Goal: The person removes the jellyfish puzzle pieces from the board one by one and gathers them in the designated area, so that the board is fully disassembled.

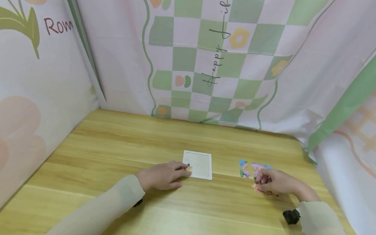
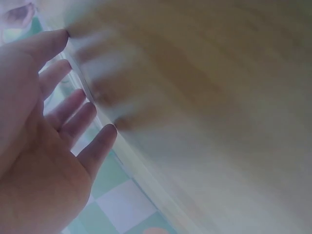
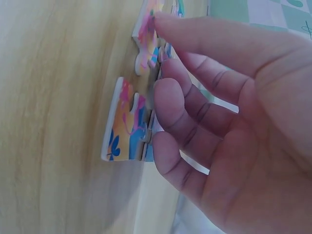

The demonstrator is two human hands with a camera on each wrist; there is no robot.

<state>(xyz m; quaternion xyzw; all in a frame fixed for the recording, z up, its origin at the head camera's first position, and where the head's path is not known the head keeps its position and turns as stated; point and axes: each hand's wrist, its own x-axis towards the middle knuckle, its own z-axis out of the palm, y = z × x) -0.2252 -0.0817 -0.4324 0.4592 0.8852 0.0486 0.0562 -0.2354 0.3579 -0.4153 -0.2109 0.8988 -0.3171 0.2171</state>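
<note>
A shallow white square frame [image 1: 211, 169] lies on the wooden table. At its lower left sits a small colourful jigsaw piece [image 1: 188, 168], partly covered by the fingertips of my left hand [image 1: 165, 175]. The left wrist view shows the left hand [image 2: 53, 131] with fingers extended and fingertips down at the surface. To the right, my right hand [image 1: 276, 181] pinches an orange and pink jigsaw piece [image 1: 255, 187] low over the table. In the right wrist view the thumb of the right hand [image 3: 214, 112] lies on that piece [image 3: 146, 31], while the other fingers are curled.
Several pink, blue and green jigsaw pieces [image 1: 245, 169] lie beyond and beside the right hand. One orange and blue piece [image 3: 124, 126] is close below the curled fingers. Printed curtains [image 1: 207, 61] hang along the table's back and sides.
</note>
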